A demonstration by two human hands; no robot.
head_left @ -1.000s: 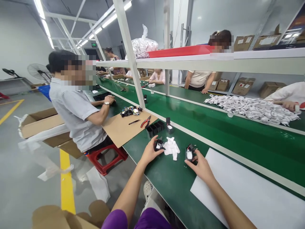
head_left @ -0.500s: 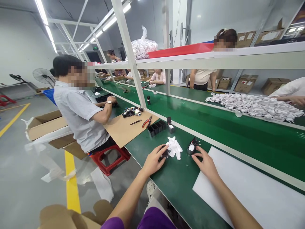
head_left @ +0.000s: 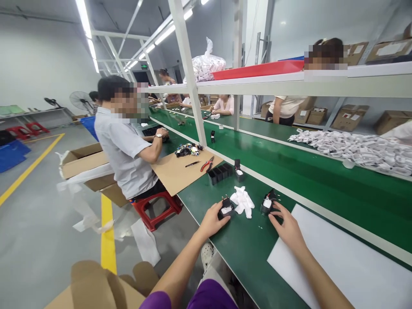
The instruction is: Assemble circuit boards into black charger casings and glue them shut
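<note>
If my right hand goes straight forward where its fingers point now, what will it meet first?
Your right hand would most likely meet the small black case first. The fingertips seem to touch its near side, though depth is unclear from one view.

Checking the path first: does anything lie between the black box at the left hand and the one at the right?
Yes: the crumpled white item lies on the bench between the left box and right box.

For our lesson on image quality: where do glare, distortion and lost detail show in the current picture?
Head view: ceiling tubes glare white; the green belt carries pale reflections; the near cardboard looks stretched at the edge; faces are pixelated.
</note>
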